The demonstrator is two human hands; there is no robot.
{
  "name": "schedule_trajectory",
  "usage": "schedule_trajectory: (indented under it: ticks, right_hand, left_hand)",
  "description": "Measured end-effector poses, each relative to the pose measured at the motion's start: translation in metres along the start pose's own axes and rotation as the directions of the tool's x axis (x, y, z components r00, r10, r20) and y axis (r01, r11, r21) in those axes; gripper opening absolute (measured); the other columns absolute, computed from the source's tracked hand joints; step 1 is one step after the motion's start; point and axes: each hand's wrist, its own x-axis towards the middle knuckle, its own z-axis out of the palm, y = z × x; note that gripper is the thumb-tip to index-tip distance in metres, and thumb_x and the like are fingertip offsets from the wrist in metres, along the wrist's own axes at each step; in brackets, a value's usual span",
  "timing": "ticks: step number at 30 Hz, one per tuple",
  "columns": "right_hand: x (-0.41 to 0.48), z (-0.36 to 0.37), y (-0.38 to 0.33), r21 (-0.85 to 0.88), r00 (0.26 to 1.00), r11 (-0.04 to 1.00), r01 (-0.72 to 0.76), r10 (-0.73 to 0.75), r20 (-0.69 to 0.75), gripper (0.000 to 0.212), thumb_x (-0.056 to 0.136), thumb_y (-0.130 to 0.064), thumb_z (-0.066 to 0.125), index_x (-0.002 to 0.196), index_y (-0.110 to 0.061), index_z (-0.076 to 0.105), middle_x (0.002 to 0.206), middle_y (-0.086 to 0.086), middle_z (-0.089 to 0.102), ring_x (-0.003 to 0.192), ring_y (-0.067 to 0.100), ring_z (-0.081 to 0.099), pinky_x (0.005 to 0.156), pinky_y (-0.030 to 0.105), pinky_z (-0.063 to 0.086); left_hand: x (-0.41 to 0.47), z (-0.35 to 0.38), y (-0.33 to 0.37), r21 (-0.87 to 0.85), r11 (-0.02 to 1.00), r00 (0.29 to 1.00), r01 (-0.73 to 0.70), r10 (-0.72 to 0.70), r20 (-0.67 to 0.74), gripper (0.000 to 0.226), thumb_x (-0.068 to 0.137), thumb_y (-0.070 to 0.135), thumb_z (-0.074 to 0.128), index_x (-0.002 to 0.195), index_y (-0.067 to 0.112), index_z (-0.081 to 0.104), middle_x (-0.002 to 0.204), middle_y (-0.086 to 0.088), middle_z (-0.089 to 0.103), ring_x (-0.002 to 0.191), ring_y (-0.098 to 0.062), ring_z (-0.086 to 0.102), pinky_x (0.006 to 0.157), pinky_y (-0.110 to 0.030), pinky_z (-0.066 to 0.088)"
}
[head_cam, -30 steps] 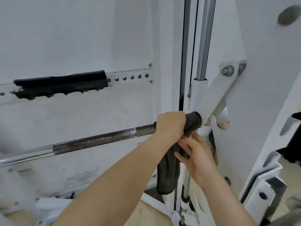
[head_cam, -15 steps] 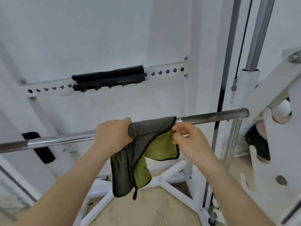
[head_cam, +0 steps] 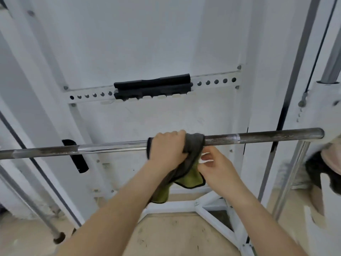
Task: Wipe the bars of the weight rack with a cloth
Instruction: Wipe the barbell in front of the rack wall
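Left hand (head_cam: 166,146) is gripping cloth (head_cam: 193,145), which is wrapping the bar (head_cam: 267,138) mid-length. Right hand (head_cam: 217,169) is apparently pinching the hanging tail just below those fingers (blurred). Dull, spotted stretches are showing either side of the fingers, so I am judging the wiping partway done.

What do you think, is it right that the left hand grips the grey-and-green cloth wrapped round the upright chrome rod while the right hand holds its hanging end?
Not quite. The head view shows the left hand gripping the cloth wrapped round the horizontal barbell, not anything upright; the right hand holds its hanging end.
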Motion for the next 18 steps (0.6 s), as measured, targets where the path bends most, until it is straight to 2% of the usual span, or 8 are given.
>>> schedule_trajectory:
  ticks: [3,5,6,8,10,13,16,18]
  right_hand:
    - [-0.002,-0.021,0.004,-0.240,0.915,0.955,0.176,-0.248,-0.318,0.029,0.083,-0.004,0.056,0.109,-0.018,0.056,0.107,-0.001,0.053,0.081,0.014,0.057,0.068,0.028,0.050]
    - [0.006,-0.035,0.008,-0.518,0.812,0.818,0.250,-0.469,-0.348,0.049,0.077,-0.002,0.060,0.125,-0.010,0.052,0.123,0.009,0.046,0.100,0.026,0.054,0.082,0.037,0.050]
    - [0.013,-0.039,0.008,-0.649,0.803,0.720,0.245,-0.526,-0.280,0.060,0.074,-0.005,0.061,0.133,-0.010,0.048,0.129,0.013,0.044,0.113,0.031,0.049,0.094,0.045,0.045]
    - [0.027,-0.039,0.002,-0.827,0.869,0.522,0.210,-0.487,-0.087,0.074,0.074,-0.018,0.063,0.143,-0.017,0.038,0.133,0.012,0.048,0.126,0.032,0.042,0.107,0.055,0.028]
    - [0.038,-0.025,-0.008,-0.890,0.933,0.403,0.213,-0.355,0.062,0.081,0.078,-0.029,0.062,0.147,-0.033,0.021,0.122,0.003,0.056,0.120,0.027,0.048,0.108,0.056,0.019]
    - [0.051,0.015,-0.026,-0.895,0.913,0.320,0.309,-0.363,0.186,0.082,0.083,-0.034,0.058,0.148,-0.043,0.007,0.108,-0.001,0.059,0.104,0.025,0.055,0.103,0.051,0.025]
    - [0.059,0.068,-0.048,-0.881,0.871,0.267,0.391,-0.416,0.260,0.072,0.081,-0.032,0.063,0.145,-0.032,0.030,0.101,0.001,0.062,0.093,0.027,0.060,0.087,0.045,0.036]
    - [0.060,0.109,-0.067,-0.851,0.823,0.256,0.459,-0.483,0.298,0.053,0.079,-0.027,0.065,0.130,-0.024,0.047,0.093,0.002,0.063,0.084,0.028,0.062,0.075,0.040,0.038]
  left_hand:
    - [0.023,-0.003,0.068,0.051,0.996,0.996,-0.076,0.078,-0.045,0.023,0.073,0.032,0.068,0.087,0.020,0.055,0.074,0.001,0.063,0.062,-0.023,0.063,0.055,-0.030,0.027]
    - [0.033,-0.005,0.087,0.057,0.993,0.994,-0.100,0.102,-0.049,0.013,0.086,0.026,0.057,0.096,0.018,0.056,0.078,0.001,0.064,0.066,-0.023,0.064,0.055,-0.031,0.028]
    - [0.036,-0.002,0.087,0.073,0.990,0.992,-0.117,0.120,-0.041,0.013,0.091,0.022,0.049,0.101,0.015,0.055,0.083,-0.001,0.064,0.070,-0.024,0.064,0.056,-0.031,0.030]
    - [0.035,0.002,0.069,0.083,0.988,0.989,-0.133,0.138,-0.054,0.016,0.093,0.021,0.046,0.102,0.013,0.056,0.080,-0.001,0.061,0.069,-0.024,0.063,0.053,-0.030,0.029]
    - [0.026,0.002,0.036,0.078,0.994,0.992,-0.082,0.089,-0.093,0.022,0.090,0.033,0.050,0.097,0.014,0.057,0.067,0.003,0.050,0.059,-0.020,0.053,0.051,-0.028,0.027]
    - [0.003,0.005,-0.024,0.025,1.000,1.000,-0.017,0.018,-0.026,0.038,0.083,0.051,0.054,0.103,0.019,0.056,0.068,0.004,0.055,0.058,-0.021,0.052,0.052,-0.028,0.031]
    - [-0.027,0.009,-0.102,-0.015,0.999,0.999,0.040,-0.040,0.009,0.046,0.077,0.069,0.052,0.087,0.024,0.047,0.070,0.007,0.057,0.064,-0.020,0.058,0.053,-0.029,0.037]
    - [-0.050,0.012,-0.156,-0.035,0.997,0.997,0.074,-0.073,0.033,0.050,0.073,0.075,0.052,0.080,0.026,0.043,0.069,0.008,0.056,0.063,-0.018,0.057,0.054,-0.031,0.038]
